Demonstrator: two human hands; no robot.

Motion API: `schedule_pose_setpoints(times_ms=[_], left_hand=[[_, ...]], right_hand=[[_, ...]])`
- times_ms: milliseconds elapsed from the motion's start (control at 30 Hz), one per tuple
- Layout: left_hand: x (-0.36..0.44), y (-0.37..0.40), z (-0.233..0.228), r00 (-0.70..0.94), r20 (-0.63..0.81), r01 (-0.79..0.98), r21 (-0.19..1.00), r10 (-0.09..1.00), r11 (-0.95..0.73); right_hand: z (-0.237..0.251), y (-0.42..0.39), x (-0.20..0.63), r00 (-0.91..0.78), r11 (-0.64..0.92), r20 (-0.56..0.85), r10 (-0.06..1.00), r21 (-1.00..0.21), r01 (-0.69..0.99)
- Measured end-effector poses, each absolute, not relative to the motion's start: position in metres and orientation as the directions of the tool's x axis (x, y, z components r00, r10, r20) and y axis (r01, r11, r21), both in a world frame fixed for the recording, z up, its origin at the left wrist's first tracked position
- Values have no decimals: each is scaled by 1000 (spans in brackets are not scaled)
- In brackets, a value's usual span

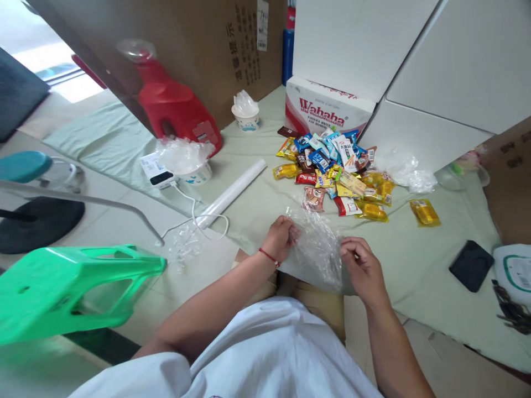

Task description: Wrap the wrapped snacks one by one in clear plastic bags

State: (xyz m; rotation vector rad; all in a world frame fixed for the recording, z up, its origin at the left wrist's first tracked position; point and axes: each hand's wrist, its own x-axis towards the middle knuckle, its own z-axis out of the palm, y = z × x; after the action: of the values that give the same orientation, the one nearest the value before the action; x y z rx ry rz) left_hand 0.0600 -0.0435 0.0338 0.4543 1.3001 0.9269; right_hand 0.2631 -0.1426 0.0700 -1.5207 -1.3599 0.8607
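Note:
A clear plastic bag [318,249] is stretched between my two hands above the table's near edge. My left hand [279,237], with a red cord bracelet [269,257] at the wrist, pinches its left side. My right hand [365,268] grips the right edge between thumb and fingers. Just beyond the bag lies a heap of small wrapped snacks [327,166] in blue, yellow, red and brown packets. One yellow packet [425,213] sits apart to the right of the heap. No contents can be made out inside the bag.
Behind the snacks stands a Wahaba carton [327,108]. Crumpled clear plastic [412,171] lies right of the heap. To the left are a white roll [232,193], paper tubs with plastic [194,176], a red jug [176,102] and a green stool [83,287]. A black wallet-like object [472,265] is at right.

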Motion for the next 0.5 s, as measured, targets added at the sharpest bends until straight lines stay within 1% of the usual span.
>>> schedule_pose_setpoints(times_ms=[67, 133, 200, 300, 333, 400, 433, 500], left_hand=[[52, -41, 35, -50, -604, -328, 762, 796, 558], [43, -37, 37, -84, -575, -328, 787, 814, 523], [33, -35, 41, -69, -522, -311, 821, 850, 479], [19, -31, 46, 74, -407, -247, 877, 910, 412], [17, -30, 47, 129, -378, -221, 891, 917, 398], [14, -28, 47, 181, -373, -179, 897, 910, 403], [15, -27, 47, 173, -393, -167, 892, 903, 420], [18, -24, 43, 118, -439, -167, 876, 891, 453]], right_hand=[[74, -141, 277, 178, -120, -74, 981, -957, 266], [80, -138, 292, 160, -247, -220, 962, -953, 178], [85, -131, 308, 125, -309, -291, 949, -938, 161], [87, -105, 332, 72, -296, -287, 955, -931, 212], [86, -93, 339, 84, -293, -281, 956, -930, 220], [84, -67, 347, 209, -278, -232, 950, -934, 224], [83, -55, 350, 304, -260, -182, 935, -936, 237], [81, -40, 352, 489, -208, -55, 871, -942, 265]])
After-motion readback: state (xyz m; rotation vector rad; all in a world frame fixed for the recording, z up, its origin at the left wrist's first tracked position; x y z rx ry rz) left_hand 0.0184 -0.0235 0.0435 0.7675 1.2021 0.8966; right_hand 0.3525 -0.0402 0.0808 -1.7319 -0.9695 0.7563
